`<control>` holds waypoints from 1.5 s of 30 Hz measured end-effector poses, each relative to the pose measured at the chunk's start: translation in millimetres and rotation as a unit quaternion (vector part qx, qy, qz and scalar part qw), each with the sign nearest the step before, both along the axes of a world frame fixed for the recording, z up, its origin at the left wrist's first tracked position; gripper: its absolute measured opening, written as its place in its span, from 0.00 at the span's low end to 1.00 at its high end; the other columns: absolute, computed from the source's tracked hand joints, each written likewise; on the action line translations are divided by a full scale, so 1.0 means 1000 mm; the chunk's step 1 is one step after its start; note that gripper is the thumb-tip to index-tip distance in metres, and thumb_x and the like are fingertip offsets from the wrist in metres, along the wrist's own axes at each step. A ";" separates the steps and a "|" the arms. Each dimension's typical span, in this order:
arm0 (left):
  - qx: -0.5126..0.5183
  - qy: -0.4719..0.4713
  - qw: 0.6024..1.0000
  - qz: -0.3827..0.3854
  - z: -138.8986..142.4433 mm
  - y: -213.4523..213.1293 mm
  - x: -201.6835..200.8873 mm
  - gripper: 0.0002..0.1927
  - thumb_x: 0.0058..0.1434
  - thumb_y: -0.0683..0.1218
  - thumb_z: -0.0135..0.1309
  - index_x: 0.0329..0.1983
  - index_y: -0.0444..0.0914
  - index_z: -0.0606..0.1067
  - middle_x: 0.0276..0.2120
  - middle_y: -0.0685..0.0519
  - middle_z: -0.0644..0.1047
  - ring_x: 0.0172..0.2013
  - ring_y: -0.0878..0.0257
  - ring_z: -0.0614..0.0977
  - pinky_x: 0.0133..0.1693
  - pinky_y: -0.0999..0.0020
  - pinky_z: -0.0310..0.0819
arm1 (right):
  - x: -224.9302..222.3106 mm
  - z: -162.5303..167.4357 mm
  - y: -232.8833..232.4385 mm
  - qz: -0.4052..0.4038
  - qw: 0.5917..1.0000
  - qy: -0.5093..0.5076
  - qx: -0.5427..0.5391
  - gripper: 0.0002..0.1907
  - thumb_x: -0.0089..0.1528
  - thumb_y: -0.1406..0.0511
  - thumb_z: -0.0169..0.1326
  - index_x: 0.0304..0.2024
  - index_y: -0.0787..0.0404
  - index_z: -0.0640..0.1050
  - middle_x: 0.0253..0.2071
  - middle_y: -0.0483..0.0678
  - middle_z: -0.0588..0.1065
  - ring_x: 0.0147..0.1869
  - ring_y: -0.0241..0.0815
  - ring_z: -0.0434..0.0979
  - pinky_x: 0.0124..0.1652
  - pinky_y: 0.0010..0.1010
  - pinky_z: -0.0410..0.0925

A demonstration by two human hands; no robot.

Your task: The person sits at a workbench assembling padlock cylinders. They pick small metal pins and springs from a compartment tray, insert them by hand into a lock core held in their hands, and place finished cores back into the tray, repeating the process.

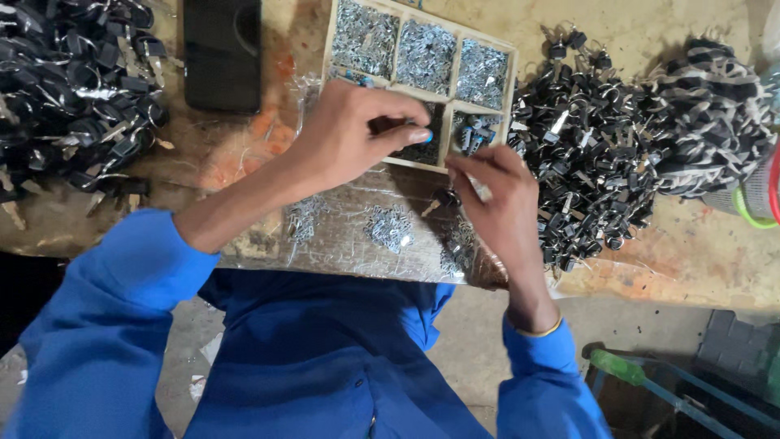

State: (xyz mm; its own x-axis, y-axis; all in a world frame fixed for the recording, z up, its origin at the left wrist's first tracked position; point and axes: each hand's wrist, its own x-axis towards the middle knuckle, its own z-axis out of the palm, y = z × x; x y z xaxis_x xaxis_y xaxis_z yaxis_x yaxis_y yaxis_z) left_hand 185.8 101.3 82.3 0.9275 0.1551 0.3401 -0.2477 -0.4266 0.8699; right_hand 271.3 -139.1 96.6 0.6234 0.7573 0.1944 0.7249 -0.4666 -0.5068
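- The left hand (357, 134) reaches over the near edge of the wooden tray (510, 81), its grip pinched together with thumb and forefinger over a compartment of dark parts; what sits between the fingertips is too small to make out.
- The right hand (496, 195) hovers just in front of the tray, its grip clamped on a small pale metal piece (481, 191), held close to the tray, likely so parts can be picked without a long reach.
- The tray is split into compartments: the far ones hold heaps of small silvery metal bits, the near ones darker parts, apparently kept sorted by kind.
- Under the hands lies a clear plastic sheet (357, 236) with little clusters of silvery bits on it.
- A big heap of black-headed keys (593, 138) lies on the desk (699, 244) right of the tray; another pile (69, 89) lies far left.
- A dark phone (222, 53) rests flat beyond the left arm.
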 end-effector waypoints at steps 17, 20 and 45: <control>-0.229 0.043 0.971 0.056 -0.036 -0.009 -0.018 0.14 0.64 0.40 0.64 0.52 0.34 0.81 0.42 0.49 0.85 0.42 0.68 0.87 0.44 0.73 0.86 | 0.045 -0.017 0.051 0.089 0.995 0.022 0.025 0.11 0.60 0.72 0.67 0.45 0.60 0.84 0.37 0.50 0.74 0.43 0.48 0.76 0.42 0.37 0.68; -0.220 0.042 0.973 0.060 -0.036 -0.010 -0.018 0.13 0.64 0.39 0.64 0.52 0.34 0.81 0.42 0.49 0.85 0.41 0.68 0.87 0.44 0.73 0.86 | 0.043 -0.019 0.053 0.087 0.993 0.026 0.073 0.11 0.58 0.73 0.68 0.43 0.62 0.84 0.37 0.50 0.75 0.44 0.47 0.76 0.44 0.36 0.69; -0.105 0.009 0.989 0.102 -0.039 -0.015 -0.022 0.11 0.59 0.38 0.68 0.44 0.33 0.82 0.41 0.46 0.85 0.40 0.62 0.89 0.41 0.71 0.86 | 0.018 0.014 0.058 0.175 0.973 -0.144 0.043 0.14 0.59 0.73 0.65 0.48 0.60 0.83 0.47 0.43 0.79 0.47 0.44 0.77 0.50 0.38 0.66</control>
State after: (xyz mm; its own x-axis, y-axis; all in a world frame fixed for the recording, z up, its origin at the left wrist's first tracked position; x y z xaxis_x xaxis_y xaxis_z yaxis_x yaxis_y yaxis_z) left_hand 163.6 86.4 43.4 0.8749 0.4058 0.2642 -0.1589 -0.2748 0.9483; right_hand 289.3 -81.6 110.4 0.2399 0.8868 0.3951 0.9496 -0.1297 -0.2853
